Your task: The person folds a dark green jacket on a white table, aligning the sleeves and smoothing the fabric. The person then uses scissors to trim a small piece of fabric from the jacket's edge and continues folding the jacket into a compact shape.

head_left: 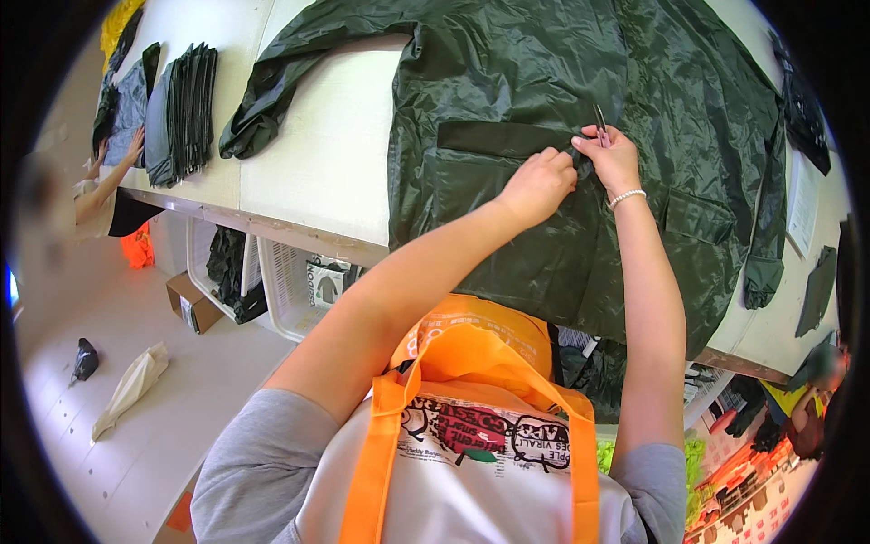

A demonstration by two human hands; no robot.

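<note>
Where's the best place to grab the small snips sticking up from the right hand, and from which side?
Grip the snips by the blades that stand clear above the right hand, coming from the far side of the dark green jacket. The handle end is buried in the fingers, and the left hand crowds the near side.

Upper left of frame: stack of folded dark green garments (184, 109) on the white table (317, 154), a grey-blue piece (129, 104) beside it, a co-worker's hand (134, 145) resting there. Under the table edge, left of centre: white plastic baskets (285, 281) holding dark fabric. Floor, lower left: cardboard box (188, 302), crumpled beige cloth (131, 385), small black object (84, 360). Right edge: sheet of paper (803, 204) on the table.
</note>
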